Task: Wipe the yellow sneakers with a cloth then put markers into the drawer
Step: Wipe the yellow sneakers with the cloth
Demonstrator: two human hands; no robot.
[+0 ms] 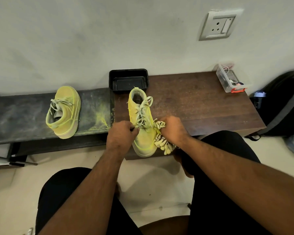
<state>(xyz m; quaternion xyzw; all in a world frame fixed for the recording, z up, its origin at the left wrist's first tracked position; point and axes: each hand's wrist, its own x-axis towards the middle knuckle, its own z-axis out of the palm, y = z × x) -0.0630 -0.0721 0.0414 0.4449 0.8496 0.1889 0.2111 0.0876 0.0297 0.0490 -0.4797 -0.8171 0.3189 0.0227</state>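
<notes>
Fingers of the left hand are curled against the inner side of the nearer yellow sneaker, pinching at its laces and upper to steady it. Opposite, the right hand has its fingers clamped round a bunched cloth, pale with dark stripes, pressed to the shoe's outer side; loose folds of the cloth hang past the toe.

From the head camera, this sneaker stands upright on the brown wooden counter, its toe at the near edge pointing toward the person and its heel toward the wall. Just behind its heel sits a black tray, against the wall.

The second yellow sneaker rests well apart to the left on a darker, dusty surface, its toe pointing away toward the wall. Yellow powder is smeared on that surface between the two shoes.

At the counter's far right corner lies a clear plastic box with a red clasp, small items inside too small to name. A dark backpack leans beside the counter's right end. A wall socket sits above on the wall.
</notes>
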